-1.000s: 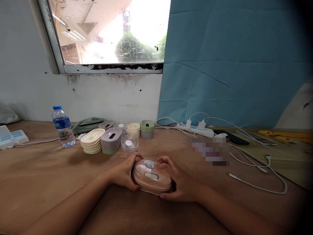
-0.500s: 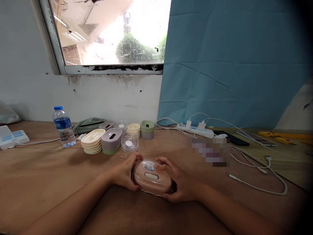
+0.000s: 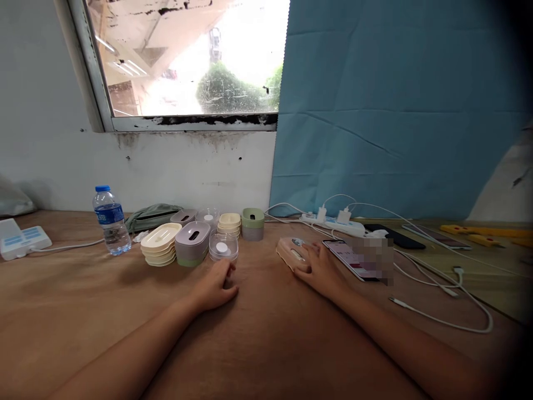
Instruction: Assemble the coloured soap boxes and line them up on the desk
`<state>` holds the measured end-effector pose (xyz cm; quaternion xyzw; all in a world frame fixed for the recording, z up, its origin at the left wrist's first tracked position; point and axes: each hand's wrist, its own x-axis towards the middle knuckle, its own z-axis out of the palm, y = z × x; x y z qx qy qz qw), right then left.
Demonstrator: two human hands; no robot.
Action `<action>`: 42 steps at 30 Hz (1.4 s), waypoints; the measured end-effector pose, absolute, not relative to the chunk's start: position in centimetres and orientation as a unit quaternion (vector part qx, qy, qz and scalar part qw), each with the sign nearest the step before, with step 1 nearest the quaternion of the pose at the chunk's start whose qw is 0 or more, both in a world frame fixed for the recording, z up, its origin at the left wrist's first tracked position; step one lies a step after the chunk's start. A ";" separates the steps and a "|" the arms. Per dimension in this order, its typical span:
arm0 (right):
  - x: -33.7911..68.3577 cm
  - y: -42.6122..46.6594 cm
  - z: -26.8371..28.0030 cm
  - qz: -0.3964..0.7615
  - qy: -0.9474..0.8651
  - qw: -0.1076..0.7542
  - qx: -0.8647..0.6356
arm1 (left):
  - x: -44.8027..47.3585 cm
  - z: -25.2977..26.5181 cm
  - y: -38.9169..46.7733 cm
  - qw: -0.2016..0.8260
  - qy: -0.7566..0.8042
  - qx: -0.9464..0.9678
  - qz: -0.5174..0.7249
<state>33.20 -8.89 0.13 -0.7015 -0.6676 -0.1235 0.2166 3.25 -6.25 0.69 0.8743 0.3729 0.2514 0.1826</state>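
A pink oval lidded box with a slot and a round sticker rests on the table, right of centre. My right hand grips its right end, thumb in front and fingers over the top. My left hand holds nothing; its fingers are bent, with the thumb apart. Just beyond it stand stacked clear plastic covers. Beside these are a purple and green box and a stack of cream oval trays.
Behind are smaller cream trays and a green and grey box. A water bottle stands left. To the right lie a partly blurred phone, a power strip and a white cable.
The pink box has moved from between both hands to the far right, carried by my right hand. My left hand has let go and shifted left. The phone shows more clearly.
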 end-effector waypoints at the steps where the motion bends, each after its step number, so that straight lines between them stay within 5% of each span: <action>1: 33.5 -7.9 0.1 -0.160 -0.657 0.197 -0.710 | 3.3 0.6 -6.1 0.162 0.381 0.878 0.239; 12: 36.1 1.8 -0.4 -0.234 -0.572 0.166 -0.768 | 3.3 0.3 -5.8 0.116 0.438 0.876 0.166; 26: 36.7 2.5 0.2 -0.288 -0.587 0.222 -0.724 | 3.3 0.4 -5.7 0.109 0.438 0.881 0.144; 36: 23.6 3.5 4.7 -0.273 -0.833 0.137 -0.461 | 3.4 0.5 -5.8 0.101 0.438 0.881 0.144; 42: 18.4 7.0 4.6 -0.258 -0.800 0.102 -0.532 | 3.2 0.4 -5.7 0.091 0.428 0.887 0.145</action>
